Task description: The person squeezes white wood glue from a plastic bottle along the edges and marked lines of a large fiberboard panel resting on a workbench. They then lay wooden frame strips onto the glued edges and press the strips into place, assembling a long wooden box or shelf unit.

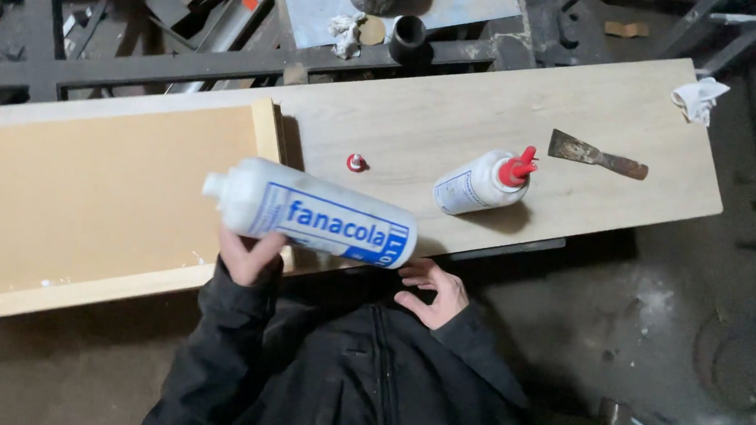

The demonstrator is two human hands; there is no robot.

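The left hand (249, 256) grips a large white glue bottle (311, 212) lying sideways in the air, its nozzle bare and pointing over the shallow wooden box (83, 189). The right hand (433, 293) is open and empty, just below the bottle's base. A red cap (357, 162) sits beyond the bottle on the table (620, 106) (apparently this bottle's own). Uncapped and tilted, the bottle could dribble glue if squeezed.
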